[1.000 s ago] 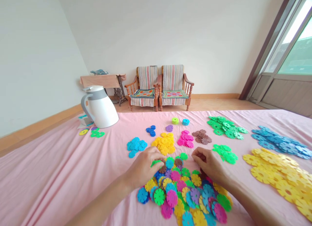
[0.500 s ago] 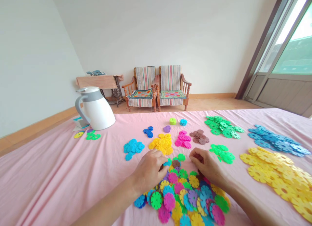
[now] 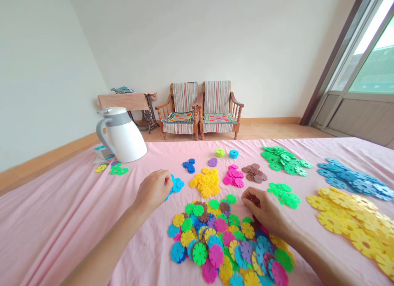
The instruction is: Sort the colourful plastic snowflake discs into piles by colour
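Observation:
My left hand (image 3: 154, 188) is over the left side of the light blue snowflake discs (image 3: 176, 184), fingers curled together and hiding part of that pile. Whatever it may hold is hidden. At the far right edge of the mixed pile of notched plastic discs (image 3: 221, 225), my right hand (image 3: 264, 208) hovers with thumb and fingers drawn together; I cannot make out anything between them. Yellow discs (image 3: 205, 183) form a heap between the hands. Behind the right hand are pink discs (image 3: 234, 176), brown discs (image 3: 254, 173) and a small bright green pile (image 3: 285, 194).
Larger piles of green (image 3: 283, 159), blue (image 3: 351, 179) and yellow discs (image 3: 353, 224) spread along the right. Dark blue discs (image 3: 188, 166), purple discs (image 3: 212, 162) and two short stacks lie farther back. A white jug (image 3: 126, 138) stands at the left on the pink cloth (image 3: 92, 220).
My left hand has moved left from the mixed pile to the light blue discs, uncovering the mixed pile's upper left. My right hand has stayed nearly in place. The view has shifted slightly.

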`<action>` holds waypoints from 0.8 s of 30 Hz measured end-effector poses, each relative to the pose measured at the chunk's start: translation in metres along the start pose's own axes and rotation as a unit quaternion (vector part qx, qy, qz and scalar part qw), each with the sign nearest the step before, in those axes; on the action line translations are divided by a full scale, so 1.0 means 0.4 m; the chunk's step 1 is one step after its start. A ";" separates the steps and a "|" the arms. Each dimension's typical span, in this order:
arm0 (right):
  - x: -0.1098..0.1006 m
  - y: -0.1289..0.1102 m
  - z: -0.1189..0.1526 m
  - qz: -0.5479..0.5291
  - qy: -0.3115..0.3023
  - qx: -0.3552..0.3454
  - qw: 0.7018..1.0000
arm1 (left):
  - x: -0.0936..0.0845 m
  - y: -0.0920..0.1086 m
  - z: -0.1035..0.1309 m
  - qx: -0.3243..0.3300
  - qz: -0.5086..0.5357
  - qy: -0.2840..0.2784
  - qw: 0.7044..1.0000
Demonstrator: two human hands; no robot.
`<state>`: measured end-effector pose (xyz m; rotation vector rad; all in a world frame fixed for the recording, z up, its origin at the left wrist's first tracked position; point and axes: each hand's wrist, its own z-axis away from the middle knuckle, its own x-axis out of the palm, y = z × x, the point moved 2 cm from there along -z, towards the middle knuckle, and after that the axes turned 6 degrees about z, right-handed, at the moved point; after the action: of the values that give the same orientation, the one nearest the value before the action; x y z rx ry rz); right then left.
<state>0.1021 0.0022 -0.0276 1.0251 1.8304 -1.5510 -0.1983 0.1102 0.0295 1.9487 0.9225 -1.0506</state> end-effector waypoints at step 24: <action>0.004 0.001 -0.002 -0.001 0.004 -0.009 1.000 | 0.015 0.161 0.089 0.100 0.190 -0.281 0.935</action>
<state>0.1015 0.0034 -0.0291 1.0230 1.8481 -1.5312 -0.1545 0.0507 0.0263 1.7320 0.1190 -1.3932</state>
